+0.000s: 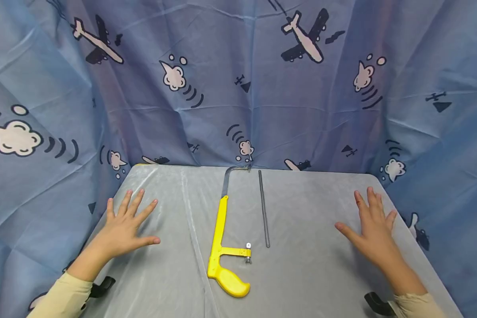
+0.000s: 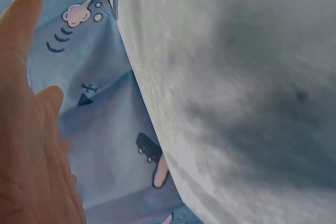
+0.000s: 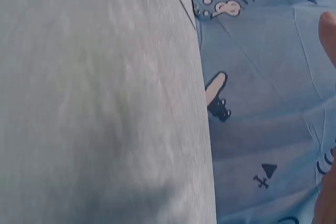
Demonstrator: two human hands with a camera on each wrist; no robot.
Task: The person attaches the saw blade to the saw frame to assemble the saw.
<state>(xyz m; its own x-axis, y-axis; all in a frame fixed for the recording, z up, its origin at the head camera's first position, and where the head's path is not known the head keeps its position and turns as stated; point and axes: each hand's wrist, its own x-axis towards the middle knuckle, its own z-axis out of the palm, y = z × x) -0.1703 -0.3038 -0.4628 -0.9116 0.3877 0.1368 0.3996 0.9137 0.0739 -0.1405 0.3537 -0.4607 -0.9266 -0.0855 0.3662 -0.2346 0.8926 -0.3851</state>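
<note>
A hacksaw frame with a yellow handle (image 1: 232, 282) and grey curved front end lies in the middle of the table. Just right of it is a thin dark grey rod or blade (image 1: 264, 210), apart from the frame. The left hand (image 1: 121, 232) is held with spread fingers over the table's left side, touching neither thing. Over the right side, the right hand (image 1: 375, 238) is likewise spread and holds nothing. In the left wrist view, part of the left hand (image 2: 31, 119) shows at the left edge. Only bits of the right hand (image 3: 328, 198) appear in the right wrist view.
A grey cloth-like surface covers the table (image 1: 310, 282). Blue curtain fabric (image 1: 222, 88) with printed airplanes and clouds stands behind it and along both sides. Black straps or mounts (image 1: 102, 287) sit by both wrists.
</note>
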